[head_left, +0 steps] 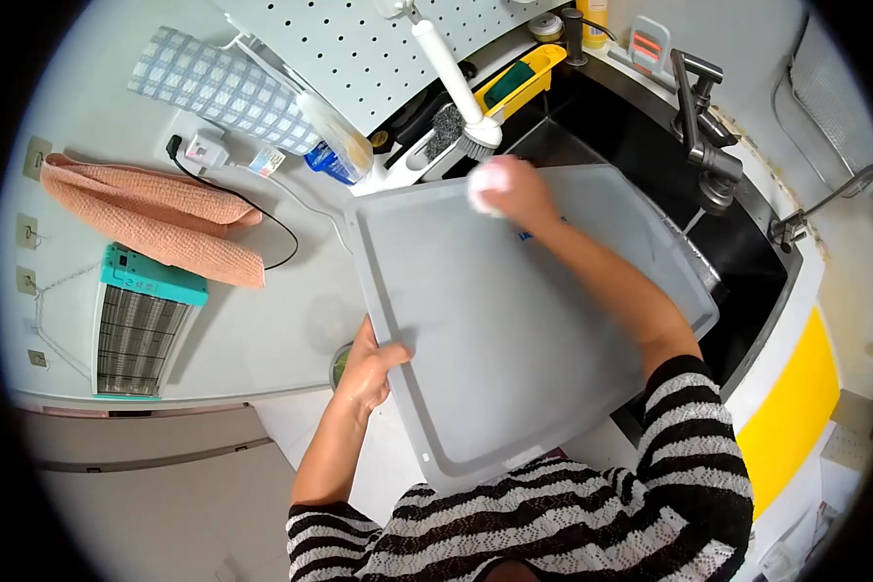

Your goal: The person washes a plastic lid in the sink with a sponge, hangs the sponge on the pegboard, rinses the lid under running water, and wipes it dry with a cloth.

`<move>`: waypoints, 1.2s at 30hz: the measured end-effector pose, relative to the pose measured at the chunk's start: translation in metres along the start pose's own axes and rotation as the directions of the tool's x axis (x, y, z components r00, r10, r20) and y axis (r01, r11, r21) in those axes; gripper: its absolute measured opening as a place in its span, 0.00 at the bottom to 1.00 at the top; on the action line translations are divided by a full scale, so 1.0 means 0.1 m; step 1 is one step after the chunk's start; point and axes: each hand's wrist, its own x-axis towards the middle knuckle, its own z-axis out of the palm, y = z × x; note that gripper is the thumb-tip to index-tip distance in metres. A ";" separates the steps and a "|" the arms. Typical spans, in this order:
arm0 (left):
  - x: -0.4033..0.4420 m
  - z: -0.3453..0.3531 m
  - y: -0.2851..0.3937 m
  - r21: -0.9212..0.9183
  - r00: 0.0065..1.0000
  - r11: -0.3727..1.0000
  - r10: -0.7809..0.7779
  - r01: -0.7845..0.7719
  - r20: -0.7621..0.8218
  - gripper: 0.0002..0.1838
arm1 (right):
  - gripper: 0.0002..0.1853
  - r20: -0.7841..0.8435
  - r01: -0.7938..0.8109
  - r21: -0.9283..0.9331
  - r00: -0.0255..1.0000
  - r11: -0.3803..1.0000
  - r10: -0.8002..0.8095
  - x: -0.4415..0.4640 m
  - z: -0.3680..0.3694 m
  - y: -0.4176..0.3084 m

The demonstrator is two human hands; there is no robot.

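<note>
A large grey plastic lid or tray point(475, 320) lies tilted in front of me, partly over the dark sink point(747, 262). My left hand point(369, 369) grips its left edge, with the thumb on top and the fingers underneath. Near the tray's far edge, my right hand point(526, 192) is closed around a pinkish-white sponge or cloth point(490, 186), blurred by motion. A small blue mark shows on the tray beside my right wrist.
Beyond the sink stands a dark faucet point(698, 136). A white brush point(451, 78) and a yellow caddy point(529, 82) are at the back. On the left are an orange towel point(155, 213), a teal-framed device point(145, 320) and a cable. A pegboard point(349, 48) hangs above.
</note>
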 end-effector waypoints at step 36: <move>-0.09 0.16 -0.11 -0.169 0.991 0.980 0.120 -0.109 0.056 0.22 | 0.27 -0.015 -0.456 -0.405 0.870 0.793 0.493 -1.19 -1.37 0.60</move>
